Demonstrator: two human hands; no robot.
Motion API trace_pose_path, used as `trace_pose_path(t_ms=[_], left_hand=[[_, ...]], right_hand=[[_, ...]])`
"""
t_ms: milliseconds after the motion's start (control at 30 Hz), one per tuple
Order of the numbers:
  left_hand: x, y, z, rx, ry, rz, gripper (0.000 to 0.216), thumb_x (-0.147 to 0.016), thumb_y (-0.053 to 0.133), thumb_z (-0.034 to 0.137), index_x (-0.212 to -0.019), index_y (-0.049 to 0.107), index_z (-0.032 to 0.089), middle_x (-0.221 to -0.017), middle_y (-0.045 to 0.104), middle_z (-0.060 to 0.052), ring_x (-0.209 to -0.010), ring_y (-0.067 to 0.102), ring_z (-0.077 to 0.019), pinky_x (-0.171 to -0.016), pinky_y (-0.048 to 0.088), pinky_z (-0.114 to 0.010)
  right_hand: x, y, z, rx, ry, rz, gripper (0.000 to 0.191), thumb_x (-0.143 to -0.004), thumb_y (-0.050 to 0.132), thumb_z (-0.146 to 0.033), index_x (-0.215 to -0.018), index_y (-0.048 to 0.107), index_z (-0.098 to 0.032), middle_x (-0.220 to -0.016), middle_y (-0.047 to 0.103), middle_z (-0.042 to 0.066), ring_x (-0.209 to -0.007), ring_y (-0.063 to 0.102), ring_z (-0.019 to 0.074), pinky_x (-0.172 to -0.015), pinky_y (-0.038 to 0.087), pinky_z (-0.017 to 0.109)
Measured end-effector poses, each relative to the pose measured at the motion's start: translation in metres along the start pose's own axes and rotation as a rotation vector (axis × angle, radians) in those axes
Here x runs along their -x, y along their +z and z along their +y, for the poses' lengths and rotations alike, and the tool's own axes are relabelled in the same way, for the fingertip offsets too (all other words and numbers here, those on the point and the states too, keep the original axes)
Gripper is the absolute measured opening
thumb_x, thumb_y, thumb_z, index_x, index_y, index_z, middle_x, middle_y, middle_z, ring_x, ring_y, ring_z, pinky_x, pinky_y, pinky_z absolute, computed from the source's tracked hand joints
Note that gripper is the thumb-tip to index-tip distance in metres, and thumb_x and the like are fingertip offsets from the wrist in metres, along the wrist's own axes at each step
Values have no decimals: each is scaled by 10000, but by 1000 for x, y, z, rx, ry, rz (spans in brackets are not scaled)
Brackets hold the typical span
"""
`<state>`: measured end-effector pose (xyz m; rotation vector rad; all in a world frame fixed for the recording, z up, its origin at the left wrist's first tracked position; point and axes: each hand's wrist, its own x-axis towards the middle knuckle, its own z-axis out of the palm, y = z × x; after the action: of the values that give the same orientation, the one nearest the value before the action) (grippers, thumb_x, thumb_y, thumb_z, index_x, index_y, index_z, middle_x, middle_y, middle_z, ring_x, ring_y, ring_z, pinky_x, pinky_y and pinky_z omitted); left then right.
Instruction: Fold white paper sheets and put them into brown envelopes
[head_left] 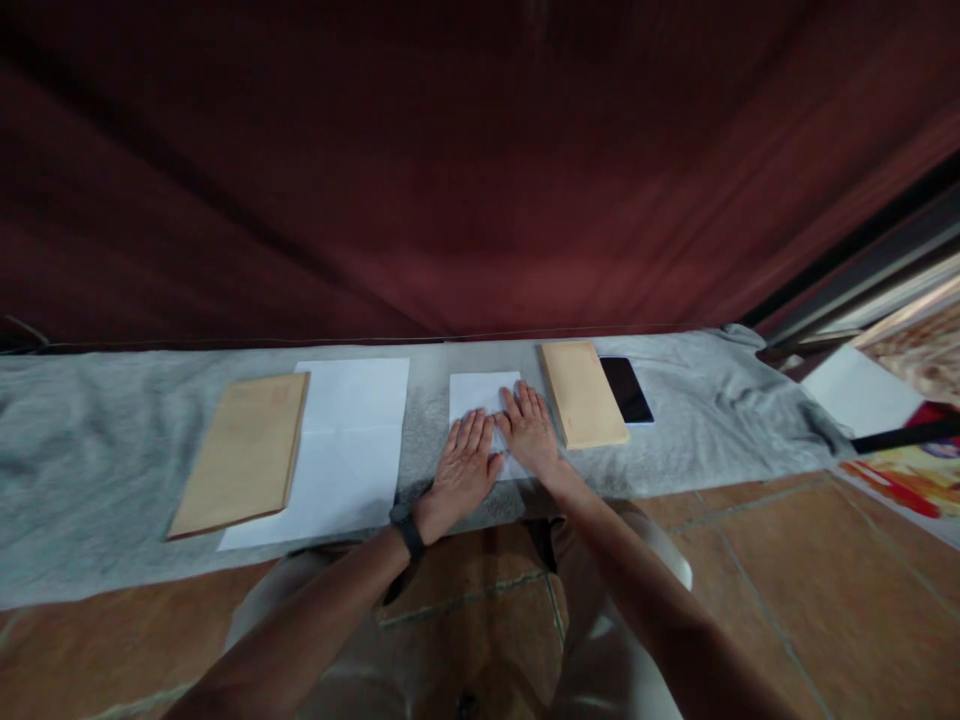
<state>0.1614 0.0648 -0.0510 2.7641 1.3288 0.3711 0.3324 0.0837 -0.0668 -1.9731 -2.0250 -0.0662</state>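
A folded white sheet of paper [472, 388] lies on the grey cloth in front of me. My left hand [469, 460] rests flat across its left and lower part, fingers stretched out. Over its right side lies my right hand [529, 430], also flat, with the fingers slightly spread. The two hands nearly meet at the thumbs and cover much of the paper. To the right of my right hand is a stack of brown envelopes [585, 395]. Left of my left hand lie larger white sheets [352, 440] with a crease across them.
Brown envelopes [244, 450] overlap the white sheets on the left. A dark-screened phone [627, 390] sits partly behind the right envelope stack. The grey cloth [720, 410] covers a long narrow surface against a dark red curtain [450, 200]. Tiled floor [750, 560] shows below.
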Motion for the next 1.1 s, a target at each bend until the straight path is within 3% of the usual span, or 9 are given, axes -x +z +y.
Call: trace_pose_path(t_ms=[233,433,633,800,1100], left_hand=[[9,-6,-6,14,101,-33,656,-1015,411,505,-1557,376,137,-1636,365,-131,-1553,232,-298,-1271,169,-546],[11,-7,-4,12,101,-42,657,-1018,396,509,-1562,367,143,-1634,371,-128,-1551,238,-300,-1269,152,-560],[11,-3,-4,8,88,-46,663,-1019,386,525,-1545,405,123,-1626,379,-141,-1558,220,-282,-1277,140,-538],[12,-5,-4,7,92,-62,721,-1009,387,567,-1564,366,108,-1641,343,-150,-1561,207,-288,-1277,130,-534],[13,-6,-3,5,77,-18,696,-1009,385,562,-1569,374,148,-1647,332,-150,-1553,235,-293,-1269,158,-528]], right_hand=[[0,1,1,9,-1,6,546,-1053,421,-377,-1548,425,-147,-1632,344,181,-1492,357,332,-1204,304,532],[2,-6,-3,11,22,-16,545,-1059,404,-365,-1545,424,-119,-1628,350,184,-1495,352,336,-1209,297,519],[27,-8,-12,-26,-18,-58,556,-1075,327,-360,-1547,401,-77,-1628,350,167,-1519,317,301,-1221,288,509],[50,-11,-8,-18,-66,-82,584,-1067,363,-376,-1547,388,-45,-1622,357,174,-1527,304,286,-1235,279,480],[63,-16,-1,18,-77,-38,600,-1055,405,-392,-1551,382,-54,-1611,373,179,-1511,336,293,-1226,292,485]])
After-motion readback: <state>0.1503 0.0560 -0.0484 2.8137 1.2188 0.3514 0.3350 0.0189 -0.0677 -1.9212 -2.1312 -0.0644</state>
